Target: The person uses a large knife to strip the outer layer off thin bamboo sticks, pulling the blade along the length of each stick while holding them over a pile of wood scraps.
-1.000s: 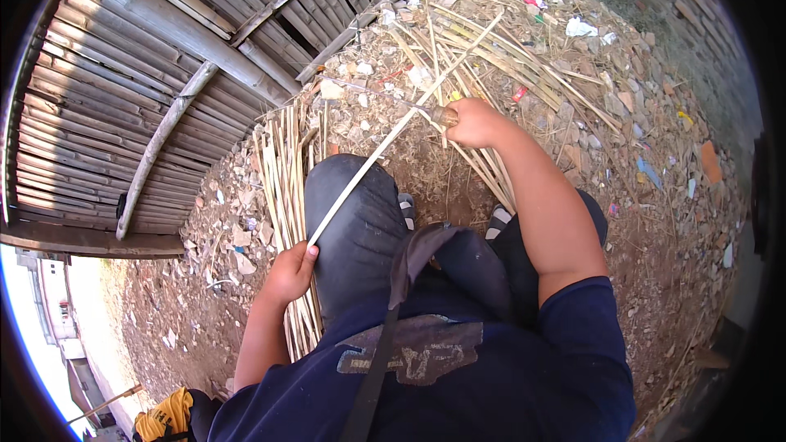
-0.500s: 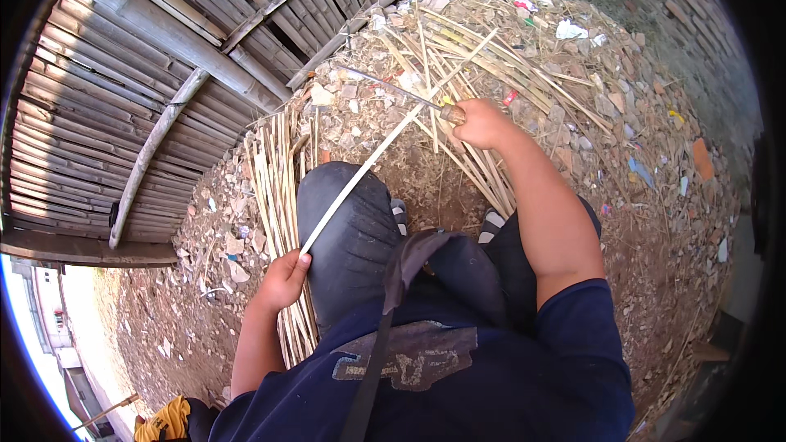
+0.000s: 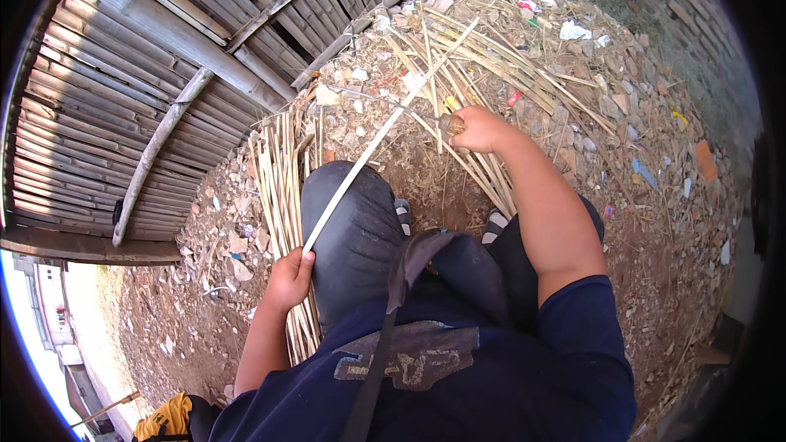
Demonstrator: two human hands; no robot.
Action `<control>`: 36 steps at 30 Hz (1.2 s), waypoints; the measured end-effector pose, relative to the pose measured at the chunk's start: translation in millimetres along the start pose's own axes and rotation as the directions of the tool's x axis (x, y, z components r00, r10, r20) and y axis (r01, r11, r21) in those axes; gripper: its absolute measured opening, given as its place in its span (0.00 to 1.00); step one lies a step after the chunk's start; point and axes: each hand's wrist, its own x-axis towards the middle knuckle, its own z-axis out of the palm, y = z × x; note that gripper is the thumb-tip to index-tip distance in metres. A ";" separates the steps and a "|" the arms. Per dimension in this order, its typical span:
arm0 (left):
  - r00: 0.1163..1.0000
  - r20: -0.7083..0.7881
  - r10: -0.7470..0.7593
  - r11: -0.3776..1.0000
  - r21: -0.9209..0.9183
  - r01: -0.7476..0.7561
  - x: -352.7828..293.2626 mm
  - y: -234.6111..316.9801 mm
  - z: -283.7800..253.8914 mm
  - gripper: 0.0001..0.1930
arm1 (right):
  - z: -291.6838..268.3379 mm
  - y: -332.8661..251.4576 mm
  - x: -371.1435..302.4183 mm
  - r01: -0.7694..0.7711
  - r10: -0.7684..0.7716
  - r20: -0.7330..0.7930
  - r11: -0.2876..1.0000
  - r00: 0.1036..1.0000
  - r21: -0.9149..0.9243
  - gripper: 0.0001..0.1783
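A long pale bamboo strip (image 3: 360,165) slants up and to the right across my left knee. My left hand (image 3: 290,280) is closed around its near end beside that knee. My right hand (image 3: 481,131) grips the wooden handle of a knife (image 3: 451,124), whose long thin blade points left and crosses the strip toward its far end. Blur keeps me from telling whether the blade touches the strip or which lies on top. Under my left hand and along my left leg lies a bundle of similar bamboo strips (image 3: 274,188).
More bamboo strips (image 3: 491,57) are strewn over the rubble ahead. Litter (image 3: 575,30) lies beyond, near a brick wall (image 3: 679,8). A slatted bamboo structure (image 3: 98,106) rises on the left. Someone in a yellow top (image 3: 166,419) is at the lower left.
The strip's far end has swung left. The knife has come slightly toward me and turned a little, and it now crosses the strip farther left. Both hands keep their holds.
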 end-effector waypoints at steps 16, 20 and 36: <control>0.996 -0.089 0.029 0.988 0.156 -0.015 -0.7 -8.6 7.5 0.22 | 21.0 -41.5 -9.8 0.278 -0.254 0.148 0.945 0.956 -0.175 0.20; 0.997 -0.081 0.017 0.981 0.192 -0.001 -4.2 1.9 2.0 0.23 | 7.8 -59.2 -32.4 0.276 -0.280 0.041 0.897 0.959 -0.345 0.16; 0.997 0.078 -0.020 0.993 0.115 0.011 -2.7 23.6 -7.5 0.23 | 38.3 -52.9 -14.1 0.235 -0.258 -0.010 0.892 0.966 -0.386 0.15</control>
